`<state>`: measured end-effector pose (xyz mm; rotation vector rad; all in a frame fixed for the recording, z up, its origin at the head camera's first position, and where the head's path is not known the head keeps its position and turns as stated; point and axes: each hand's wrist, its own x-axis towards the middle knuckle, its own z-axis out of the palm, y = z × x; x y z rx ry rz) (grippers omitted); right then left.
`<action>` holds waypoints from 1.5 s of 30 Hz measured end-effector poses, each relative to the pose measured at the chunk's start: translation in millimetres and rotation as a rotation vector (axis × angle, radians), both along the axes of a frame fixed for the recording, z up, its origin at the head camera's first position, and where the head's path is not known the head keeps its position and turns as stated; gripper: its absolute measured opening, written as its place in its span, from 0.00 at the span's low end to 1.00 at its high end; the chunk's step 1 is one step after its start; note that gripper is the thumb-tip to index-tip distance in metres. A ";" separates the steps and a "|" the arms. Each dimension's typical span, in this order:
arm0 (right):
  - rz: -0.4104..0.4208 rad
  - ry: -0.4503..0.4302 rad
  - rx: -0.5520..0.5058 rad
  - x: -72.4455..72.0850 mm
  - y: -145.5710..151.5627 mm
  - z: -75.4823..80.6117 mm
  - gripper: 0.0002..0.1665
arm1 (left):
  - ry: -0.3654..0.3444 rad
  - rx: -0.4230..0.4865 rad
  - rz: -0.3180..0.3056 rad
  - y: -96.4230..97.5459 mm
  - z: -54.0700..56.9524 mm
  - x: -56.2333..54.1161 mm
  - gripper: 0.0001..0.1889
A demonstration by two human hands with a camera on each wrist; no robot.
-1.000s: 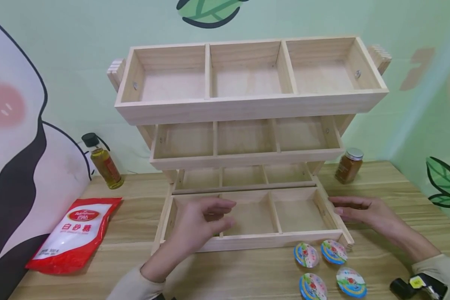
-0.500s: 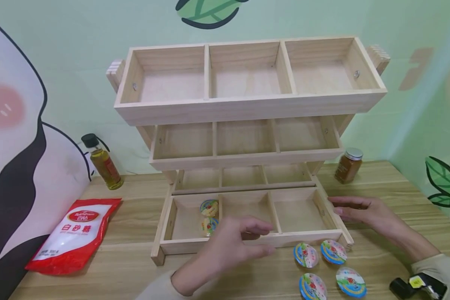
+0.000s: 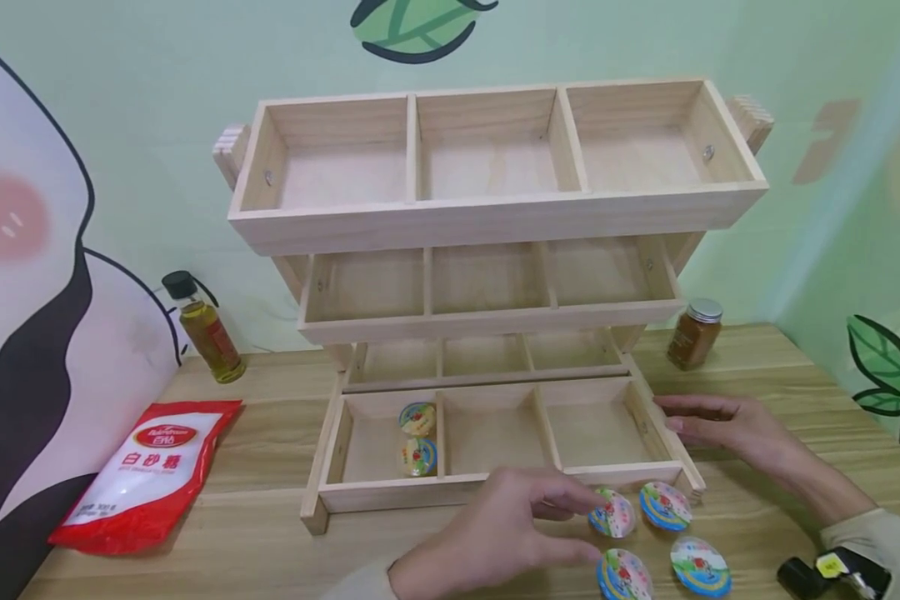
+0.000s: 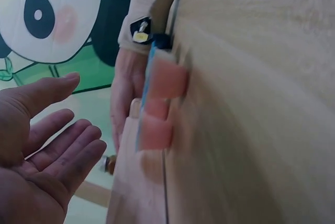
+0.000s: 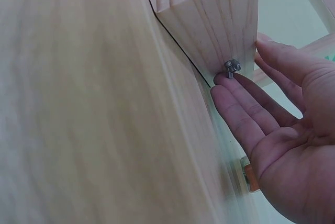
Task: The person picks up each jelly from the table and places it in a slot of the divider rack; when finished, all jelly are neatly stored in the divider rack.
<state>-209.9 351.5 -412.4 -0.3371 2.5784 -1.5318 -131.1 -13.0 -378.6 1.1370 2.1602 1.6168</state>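
Observation:
My left hand (image 3: 506, 527) reaches across the front of the table, with thumb and fingers spread apart and nothing between them. Its fingertips come right up to the nearest of several small jelly cups (image 3: 615, 515) with colourful lids; the left wrist view shows their pink bodies (image 4: 155, 132). Two yellowish jelly cups (image 3: 418, 457) sit in the left compartment of the bottom tray (image 3: 390, 497) of a tiered wooden rack. My right hand (image 3: 727, 427) rests its fingertips against the rack's right side, near a metal wing nut (image 5: 232, 67), with fingers fairly straight.
Above are more divided wooden tiers, the top one (image 3: 495, 218) being largest. To the left stand a bottle of oil (image 3: 212, 337) and a red-and-white sugar bag (image 3: 146, 479). A brown jar (image 3: 695, 335) is at the back right. A patterned wall closes off the back.
My left hand has moved right and toward me, from over the bottom tray to beside the jelly cups, uncovering the two cups in the left compartment. The right hand stays put.

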 end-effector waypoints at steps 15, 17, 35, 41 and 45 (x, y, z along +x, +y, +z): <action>-0.006 -0.019 0.006 -0.3 -2.7 2.8 0.29 | 0.040 -0.014 -0.054 16.9 -16.3 7.5 0.21; -0.004 -0.010 0.003 -0.6 -2.8 2.7 0.29 | 0.045 -0.024 -0.051 17.6 -18.0 8.2 0.21; 0.002 0.002 0.009 -0.1 -2.7 3.2 0.29 | 0.017 -0.146 -0.063 20.4 -24.6 10.1 0.19; 0.001 0.007 0.010 -0.1 -1.9 2.3 0.28 | -0.030 -0.148 -0.077 22.9 -26.6 10.7 0.18; 0.003 0.006 0.011 0.2 -0.8 1.3 0.28 | -0.103 -0.134 -0.079 23.6 -28.0 12.0 0.17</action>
